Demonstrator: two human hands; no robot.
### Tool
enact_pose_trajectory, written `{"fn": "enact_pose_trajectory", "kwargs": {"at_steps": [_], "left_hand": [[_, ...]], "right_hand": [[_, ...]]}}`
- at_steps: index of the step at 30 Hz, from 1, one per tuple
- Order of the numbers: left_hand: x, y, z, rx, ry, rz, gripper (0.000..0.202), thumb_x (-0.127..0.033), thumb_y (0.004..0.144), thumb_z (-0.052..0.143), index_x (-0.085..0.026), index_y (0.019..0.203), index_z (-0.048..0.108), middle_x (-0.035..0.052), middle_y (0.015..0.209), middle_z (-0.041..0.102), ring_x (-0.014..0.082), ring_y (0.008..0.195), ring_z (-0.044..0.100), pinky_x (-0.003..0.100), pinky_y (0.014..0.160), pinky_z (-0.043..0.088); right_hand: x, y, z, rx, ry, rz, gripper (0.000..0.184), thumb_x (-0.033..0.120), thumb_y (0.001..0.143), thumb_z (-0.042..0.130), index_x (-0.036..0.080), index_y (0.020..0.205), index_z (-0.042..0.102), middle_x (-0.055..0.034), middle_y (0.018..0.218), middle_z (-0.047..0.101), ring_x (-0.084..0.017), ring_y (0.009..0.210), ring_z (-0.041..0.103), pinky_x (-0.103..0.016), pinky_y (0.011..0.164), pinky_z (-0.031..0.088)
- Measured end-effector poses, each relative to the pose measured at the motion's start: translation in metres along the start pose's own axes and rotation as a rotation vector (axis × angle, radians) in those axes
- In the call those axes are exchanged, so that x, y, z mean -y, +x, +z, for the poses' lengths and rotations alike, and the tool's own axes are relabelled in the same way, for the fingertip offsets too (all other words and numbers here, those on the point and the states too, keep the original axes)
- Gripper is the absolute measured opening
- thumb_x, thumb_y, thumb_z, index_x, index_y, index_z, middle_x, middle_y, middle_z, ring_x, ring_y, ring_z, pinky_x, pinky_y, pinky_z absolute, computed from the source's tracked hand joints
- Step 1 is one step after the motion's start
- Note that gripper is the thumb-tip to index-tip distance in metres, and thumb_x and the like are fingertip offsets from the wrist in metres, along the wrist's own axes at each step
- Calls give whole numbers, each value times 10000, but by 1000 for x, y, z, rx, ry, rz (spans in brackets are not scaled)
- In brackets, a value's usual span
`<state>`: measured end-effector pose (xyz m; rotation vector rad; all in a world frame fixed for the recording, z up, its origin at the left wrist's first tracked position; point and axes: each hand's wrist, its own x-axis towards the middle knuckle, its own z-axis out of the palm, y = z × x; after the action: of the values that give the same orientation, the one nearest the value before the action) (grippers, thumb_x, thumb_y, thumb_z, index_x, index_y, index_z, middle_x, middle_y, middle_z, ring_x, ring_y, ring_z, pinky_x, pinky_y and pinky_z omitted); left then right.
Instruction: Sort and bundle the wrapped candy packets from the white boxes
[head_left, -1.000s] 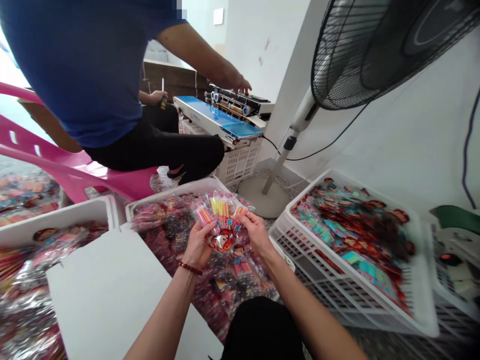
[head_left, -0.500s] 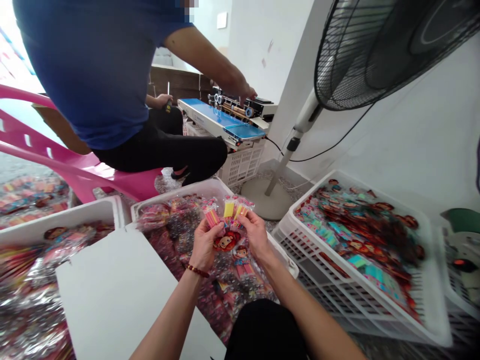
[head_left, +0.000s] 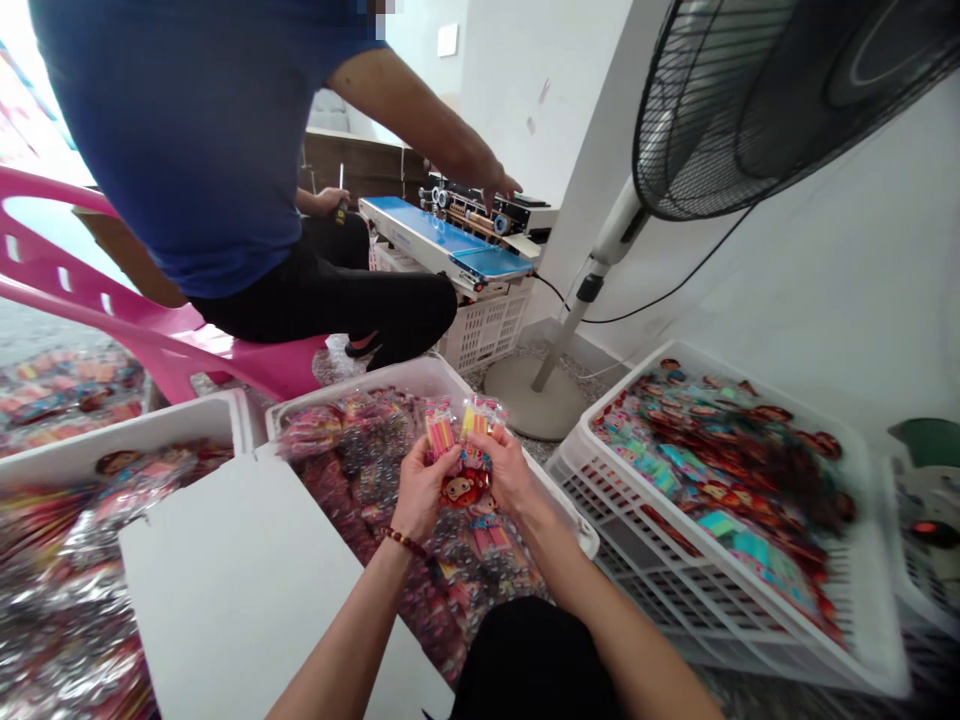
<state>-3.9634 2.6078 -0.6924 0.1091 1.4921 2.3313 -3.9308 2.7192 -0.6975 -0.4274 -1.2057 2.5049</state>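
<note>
My left hand (head_left: 421,490) is closed on a clear packet of pink and yellow sticks (head_left: 441,435), its thumb lying across the front. Beside it my right hand (head_left: 510,468) grips clear packets with yellow sticks (head_left: 475,418), thumb on top. Below and between the hands shows a cartoon face with red hair (head_left: 463,488), printed on a packet. Both hands are over a white crate (head_left: 442,375) heaped with similar shiny packets (head_left: 375,440). How many packets each hand holds is hard to make out.
A white board (head_left: 255,590) lies left of the crate, near another crate (head_left: 187,415) of packets. At right stands a crate (head_left: 750,620) of red and teal packets. A fan (head_left: 592,290) rises ahead. A person in blue (head_left: 180,150) sits at a machine with a blue belt (head_left: 420,225).
My hands have come closer together, and the spread packets are bunched more tightly. My left hand has shifted right. The person's hand at the machine has moved slightly.
</note>
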Motion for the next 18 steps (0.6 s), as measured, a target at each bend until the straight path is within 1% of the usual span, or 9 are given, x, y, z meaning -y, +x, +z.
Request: {"fn": "enact_pose_trajectory", "kwargs": {"at_steps": [3, 6, 8, 10, 12, 15, 18], "left_hand": [[-2, -2, 2, 36, -32, 0, 434, -397, 681, 830, -160, 1007, 669, 17, 887, 728, 129, 731, 646, 242, 727, 515], [-2, -3, 3, 86, -18, -1, 415, -418, 733, 789, -157, 1036, 679, 47, 973, 737, 149, 803, 664, 259, 780, 521], [-1, -3, 2, 70, 8, 21, 421, -406, 712, 807, -153, 1026, 688, 45, 966, 741, 151, 797, 663, 260, 769, 524], [0, -1, 0, 24, 18, 38, 446, -388, 668, 840, -148, 1014, 694, 38, 937, 745, 153, 775, 663, 266, 751, 530], [-1, 0, -1, -31, 19, 44, 466, -370, 619, 868, -139, 986, 698, 32, 898, 747, 152, 748, 661, 267, 729, 532], [-6, 0, -2, -66, 18, 25, 469, -346, 565, 893, -130, 932, 697, 27, 848, 746, 144, 696, 654, 256, 679, 523], [-9, 0, 0, -77, 17, -12, 467, -349, 534, 902, -125, 887, 694, 16, 787, 734, 127, 623, 630, 241, 614, 501]], "right_hand": [[-2, 3, -1, -74, 24, -39, 250, 325, 644, 794, 186, 839, 722, 4, 752, 739, -205, 737, 685, -324, 754, 550], [-1, 2, 0, -79, 28, -51, 238, 336, 653, 790, 192, 827, 716, 1, 752, 740, -217, 767, 690, -330, 758, 555], [-1, 0, 2, -46, 31, -52, 237, 349, 672, 784, 195, 836, 711, -4, 770, 744, -223, 790, 695, -333, 757, 558], [-2, -3, 4, -5, 28, -54, 246, 356, 694, 775, 194, 868, 713, -14, 810, 751, -227, 814, 698, -337, 761, 559], [-3, -6, 5, 10, 23, -55, 260, 360, 708, 771, 195, 901, 715, -19, 842, 755, -230, 833, 699, -340, 768, 560], [-7, -10, 5, 22, 18, -35, 278, 378, 713, 779, 202, 919, 715, -18, 875, 757, -226, 848, 697, -340, 787, 557], [-12, -12, 3, 73, 21, -7, 330, 416, 711, 792, 210, 956, 713, -18, 931, 756, -210, 855, 693, -334, 819, 547]]}}
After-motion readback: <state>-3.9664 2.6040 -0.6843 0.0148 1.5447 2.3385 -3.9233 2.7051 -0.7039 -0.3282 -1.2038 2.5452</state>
